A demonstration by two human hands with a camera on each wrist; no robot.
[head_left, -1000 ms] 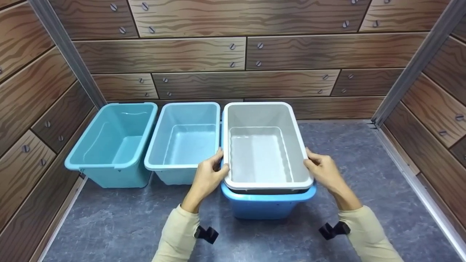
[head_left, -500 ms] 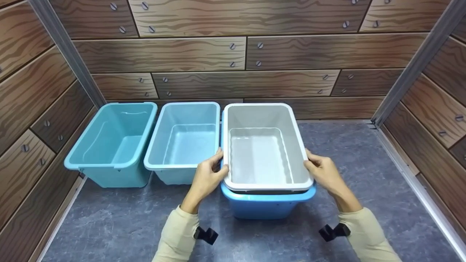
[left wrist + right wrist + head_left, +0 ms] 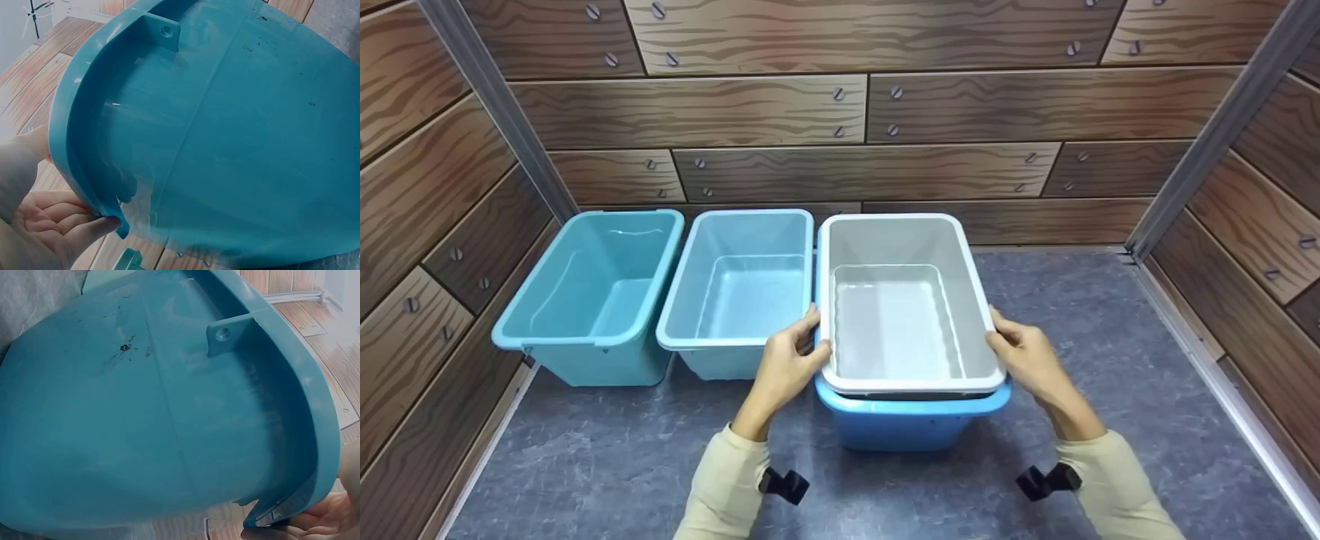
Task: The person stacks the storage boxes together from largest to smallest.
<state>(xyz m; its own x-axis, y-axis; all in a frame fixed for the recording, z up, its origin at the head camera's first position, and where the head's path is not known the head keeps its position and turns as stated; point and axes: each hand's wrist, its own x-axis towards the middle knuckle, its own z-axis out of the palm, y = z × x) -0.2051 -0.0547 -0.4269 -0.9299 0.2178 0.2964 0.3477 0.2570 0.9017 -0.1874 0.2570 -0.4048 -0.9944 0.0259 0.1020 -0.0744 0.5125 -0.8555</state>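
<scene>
A light grey plastic tub (image 3: 892,322) sits nested in a blue tub (image 3: 911,427), its white rim a little above the blue rim. My left hand (image 3: 789,364) holds the near left side, thumb on the grey rim and fingers reaching down outside. On the near right side my right hand (image 3: 1027,352) grips the same way. Seen from the left wrist, a tub wall (image 3: 225,135) looks teal, with the left hand (image 3: 56,225) bent around its rim. A similar wall (image 3: 112,427) fills the right wrist view, the right hand (image 3: 320,517) under the rim corner.
To the left stand a light blue tub (image 3: 735,364) and, farther left, a teal tub (image 3: 607,367), both upright. All rest on a dark grey floor (image 3: 585,465) bounded by wood-patterned walls (image 3: 780,112) with metal edge strips.
The grey tub has sunk very slightly into the blue tub, both hands keeping hold at its sides. The other tubs stay where they were.
</scene>
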